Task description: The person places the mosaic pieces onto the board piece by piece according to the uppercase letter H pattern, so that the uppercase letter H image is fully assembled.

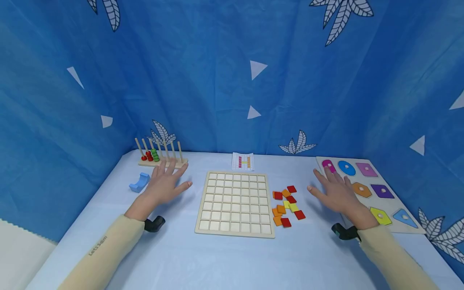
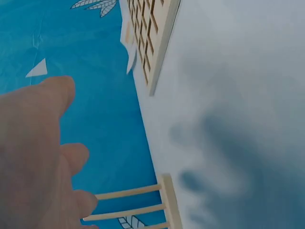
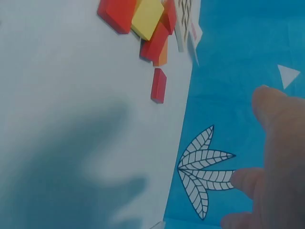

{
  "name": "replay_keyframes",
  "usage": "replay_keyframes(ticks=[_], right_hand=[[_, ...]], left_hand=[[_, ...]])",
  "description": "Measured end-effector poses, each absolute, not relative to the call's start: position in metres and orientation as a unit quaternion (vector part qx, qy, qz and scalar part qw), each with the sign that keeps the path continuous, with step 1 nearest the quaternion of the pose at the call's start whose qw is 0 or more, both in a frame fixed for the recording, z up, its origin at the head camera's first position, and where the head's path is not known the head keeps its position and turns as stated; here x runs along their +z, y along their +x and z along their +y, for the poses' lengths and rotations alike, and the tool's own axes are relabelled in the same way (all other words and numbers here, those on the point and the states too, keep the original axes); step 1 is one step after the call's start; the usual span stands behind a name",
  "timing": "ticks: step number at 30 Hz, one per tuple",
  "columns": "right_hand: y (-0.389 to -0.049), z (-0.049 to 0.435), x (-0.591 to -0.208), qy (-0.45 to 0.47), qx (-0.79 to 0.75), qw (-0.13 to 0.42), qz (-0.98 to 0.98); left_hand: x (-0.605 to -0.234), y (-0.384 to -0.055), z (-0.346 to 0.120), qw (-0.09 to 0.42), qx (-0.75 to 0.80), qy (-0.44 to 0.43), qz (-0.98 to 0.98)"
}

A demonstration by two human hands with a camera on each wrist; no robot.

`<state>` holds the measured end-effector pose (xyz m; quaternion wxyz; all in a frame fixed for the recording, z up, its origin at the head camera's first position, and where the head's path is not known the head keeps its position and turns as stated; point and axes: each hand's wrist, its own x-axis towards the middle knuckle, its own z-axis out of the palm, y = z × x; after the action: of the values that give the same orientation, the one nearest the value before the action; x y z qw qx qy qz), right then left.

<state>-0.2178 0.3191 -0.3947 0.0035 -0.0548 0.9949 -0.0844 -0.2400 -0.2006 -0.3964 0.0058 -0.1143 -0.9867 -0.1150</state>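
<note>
My left hand (image 1: 164, 185) hovers over the table with spread fingers, holding nothing, near a wooden peg rack with red and green beads (image 1: 155, 156) and a light blue curved block (image 1: 139, 182). On the other side, my right hand (image 1: 337, 193) is held above the table, fingers extended, beside a shape puzzle board (image 1: 396, 201) that it partly covers. Between the hands lies a wooden grid board (image 1: 235, 237) with bare squares. Red, orange and yellow square tiles (image 1: 293, 207) lie loosely scattered at its right; in the right wrist view a red tile (image 3: 158, 86) lies apart.
Behind the grid board lies a printed pattern card (image 1: 243, 162) showing coloured squares. The white table (image 1: 224, 266) is backed by a blue patterned curtain (image 1: 203, 80) on the far side and both sides. Black wrist cameras (image 1: 154, 224) sit at the cuffs.
</note>
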Motion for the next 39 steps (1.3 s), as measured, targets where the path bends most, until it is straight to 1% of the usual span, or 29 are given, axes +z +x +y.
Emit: replay_keyframes(ticks=[5, 14, 25, 32, 39], right_hand=[[-0.216, 0.313, -0.4, -0.071, -0.093, -0.006, 0.993], [-0.214, 0.302, -0.405, -0.092, -0.093, -0.016, 0.991], [-0.225, 0.293, -0.416, -0.114, -0.111, -0.015, 0.987], [-0.235, 0.292, -0.424, -0.139, -0.137, -0.025, 0.98], [-0.244, 0.284, -0.426, -0.149, -0.156, -0.005, 0.976]], left_hand=[[-0.403, -0.234, -0.193, 0.014, -0.117, -0.127, -0.985], [-0.422, -0.226, -0.184, -0.013, -0.124, -0.136, -0.983], [-0.435, -0.219, -0.177, -0.044, -0.143, -0.134, -0.98], [-0.436, -0.215, -0.173, -0.044, -0.162, -0.152, -0.974], [-0.439, -0.213, -0.17, -0.054, -0.176, -0.161, -0.97]])
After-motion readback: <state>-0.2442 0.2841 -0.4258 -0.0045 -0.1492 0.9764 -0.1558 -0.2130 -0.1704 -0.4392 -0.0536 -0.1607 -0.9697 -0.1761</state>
